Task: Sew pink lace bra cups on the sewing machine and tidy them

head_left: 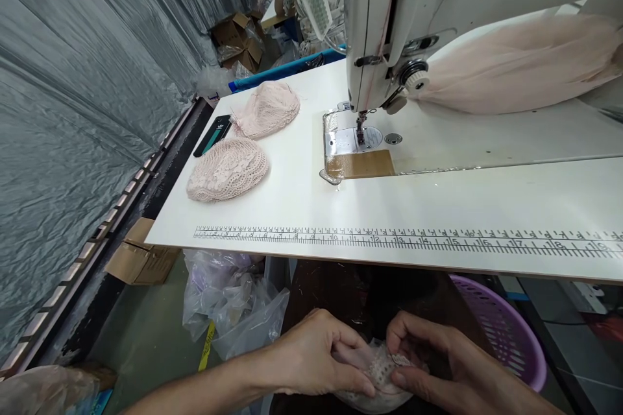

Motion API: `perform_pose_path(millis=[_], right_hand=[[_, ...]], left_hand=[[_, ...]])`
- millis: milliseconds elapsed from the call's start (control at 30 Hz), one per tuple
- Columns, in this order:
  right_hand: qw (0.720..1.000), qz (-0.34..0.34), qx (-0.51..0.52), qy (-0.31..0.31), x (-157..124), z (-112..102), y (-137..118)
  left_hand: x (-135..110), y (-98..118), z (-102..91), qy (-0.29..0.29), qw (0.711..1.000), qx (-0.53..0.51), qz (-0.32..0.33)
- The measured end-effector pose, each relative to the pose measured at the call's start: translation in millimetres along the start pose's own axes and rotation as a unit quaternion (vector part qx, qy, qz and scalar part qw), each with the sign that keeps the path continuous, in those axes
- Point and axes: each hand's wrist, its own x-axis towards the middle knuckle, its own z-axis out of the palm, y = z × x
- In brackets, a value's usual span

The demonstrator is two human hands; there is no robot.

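Note:
Below the table's front edge, in my lap, my left hand (316,353) and my right hand (438,356) both pinch a small piece of pale pink lace fabric (377,369). The fingers of each hand are closed on it, thumbs on top. On the white sewing table (438,201) lie two rounded pink lace pieces, one nearer (228,170) and one farther (267,109), both at the left. The sewing machine (384,26) stands at the back with its needle (360,130) over the metal plate.
A dark phone (212,135) lies at the table's left edge. Pink tulle (511,68) is bunched behind the machine. A ruler scale (413,240) runs along the table front. A purple basket (501,327), plastic bags (233,301) and a cardboard box (139,256) are below.

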Motion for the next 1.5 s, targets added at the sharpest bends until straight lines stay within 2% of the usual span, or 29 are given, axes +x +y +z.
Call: perform_pose_path(millis=[133,267,367,533,667,833,1000,1100,1267,1400,1500], right_hand=[[0.998,-0.004,-0.014,-0.055,0.3,0.0,2.5],[0.998,-0.03,-0.01,-0.057,0.9,-1.4,4.3],[0.996,-0.041,0.048,-0.06,2.2,-2.1,1.3],[0.989,-0.003,0.12,-0.08,-0.1,-3.2,-3.1],[0.988,0.006,0.105,-0.11,-1.7,-2.2,-4.2],[0.991,0.008,0.096,-0.094,2.5,1.1,-4.3],[0.988,0.007,0.117,-0.097,0.6,-1.8,-5.7],[0.99,0.025,0.091,-0.108,-4.4,-5.5,-7.6],[0.994,0.013,0.062,-0.088,-7.2,-15.6,-11.6],[0.988,-0.008,0.103,-0.113,-5.1,-22.8,-13.4],[0.983,-0.005,0.13,-0.128,-4.8,-23.8,-17.9]], left_hand=[[-1.7,4.0,0.6,0.014,1.0,0.014,0.006],[-2.5,6.3,0.9,0.025,0.999,0.03,0.017],[-2.4,4.4,1.2,0.014,1.0,0.019,0.018],[-4.2,5.3,0.0,-0.006,1.0,0.0,0.0],[-8.1,11.1,-2.9,-0.033,0.999,0.013,-0.011],[-9.0,14.6,-4.9,-0.031,0.998,0.039,-0.026],[-10.9,17.4,-7.4,-0.056,0.998,0.032,0.02],[-14.8,21.1,-13.0,-0.074,0.994,0.055,0.055],[-19.7,22.4,-23.0,-0.06,0.996,0.059,0.043],[-19.2,17.4,-23.9,-0.07,0.996,0.02,0.049],[-17.0,14.7,-21.5,-0.052,0.995,0.048,0.069]])
